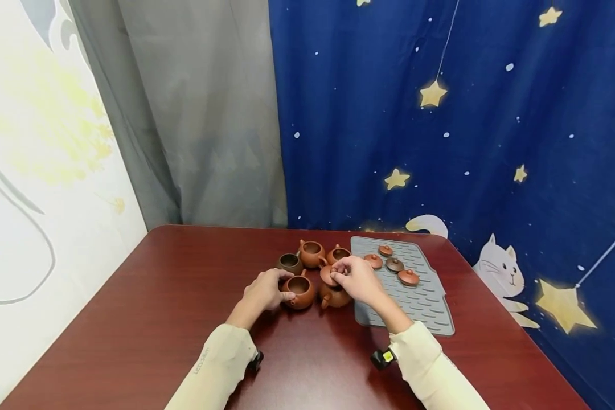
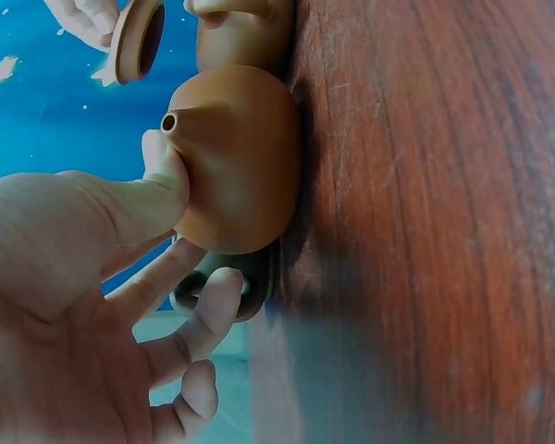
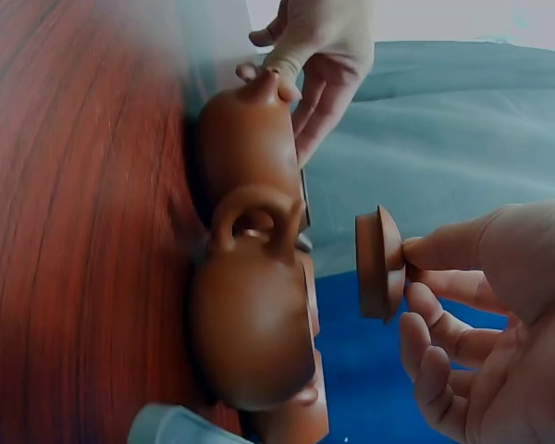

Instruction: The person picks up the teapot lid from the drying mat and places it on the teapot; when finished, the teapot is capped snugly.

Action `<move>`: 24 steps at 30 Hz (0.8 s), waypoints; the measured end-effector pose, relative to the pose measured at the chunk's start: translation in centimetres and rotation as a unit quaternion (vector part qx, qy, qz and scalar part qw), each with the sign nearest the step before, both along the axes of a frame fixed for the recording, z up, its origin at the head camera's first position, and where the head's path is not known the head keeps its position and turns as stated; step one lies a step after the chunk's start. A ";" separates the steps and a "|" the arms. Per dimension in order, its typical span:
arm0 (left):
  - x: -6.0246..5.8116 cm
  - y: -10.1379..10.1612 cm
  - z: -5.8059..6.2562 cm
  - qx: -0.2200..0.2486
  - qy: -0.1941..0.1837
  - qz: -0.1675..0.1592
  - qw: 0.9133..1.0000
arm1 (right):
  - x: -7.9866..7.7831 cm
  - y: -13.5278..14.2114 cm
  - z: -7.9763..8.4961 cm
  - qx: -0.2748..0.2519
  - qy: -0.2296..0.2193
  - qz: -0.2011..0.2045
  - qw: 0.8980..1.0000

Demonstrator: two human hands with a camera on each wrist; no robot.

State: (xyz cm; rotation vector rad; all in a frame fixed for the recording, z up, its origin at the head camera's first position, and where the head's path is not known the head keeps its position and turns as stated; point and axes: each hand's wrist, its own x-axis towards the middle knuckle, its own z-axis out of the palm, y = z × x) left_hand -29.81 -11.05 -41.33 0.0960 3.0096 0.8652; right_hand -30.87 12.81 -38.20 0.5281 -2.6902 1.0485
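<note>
Two grips: my left hand [image 1: 265, 289] holds the left pot [image 1: 302, 302]; just to its right, over the right pot [image 1: 339, 298] but not touching it, hangs the lid [image 1: 327, 278], pinched in my right hand [image 1: 357, 278], which I judge the nearer.

A dark red wood-grain counter [image 1: 148, 319] has rounded far corners. A grey ridged mat [image 1: 425, 310] lies toward its far right corner. Behind the far edge hang a grey curtain [image 1: 200, 114] and a blue curtain [image 1: 348, 114] with yellow stars [image 1: 433, 94]; a white cat [image 1: 504, 273] is pictured beyond the right edge. Past the left edge rises a pale patterned backdrop [image 1: 20, 239].
</note>
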 end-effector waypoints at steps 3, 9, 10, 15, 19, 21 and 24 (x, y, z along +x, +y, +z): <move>0.1 0.3 -0.3 0.001 -0.002 -0.003 1.000 | 0.3 -0.3 -0.4 -0.004 -0.004 0.004 1.000; 0.1 0.3 -0.1 0.002 0.003 0.004 1.000 | 0.5 -1.4 -0.6 0.009 0.009 0.019 1.000; 0.1 0.2 0.0 0.002 0.004 0.004 1.000 | 0.5 -1.6 -0.5 0.012 0.012 0.019 1.000; 0.0 0.0 0.0 0.005 0.004 -0.002 1.000 | 0.4 -2.6 -0.6 0.018 0.025 0.031 0.999; -0.1 0.0 0.0 0.010 0.006 -0.004 1.000 | 0.4 -3.2 -0.8 0.017 0.025 0.049 0.998; -0.1 0.0 0.0 0.011 0.005 -0.004 1.000 | 0.4 -3.5 -0.8 0.017 0.022 0.054 0.998; -0.1 0.0 -0.1 0.011 0.001 -0.007 1.000 | 0.4 -3.9 -0.9 0.021 0.019 0.058 0.998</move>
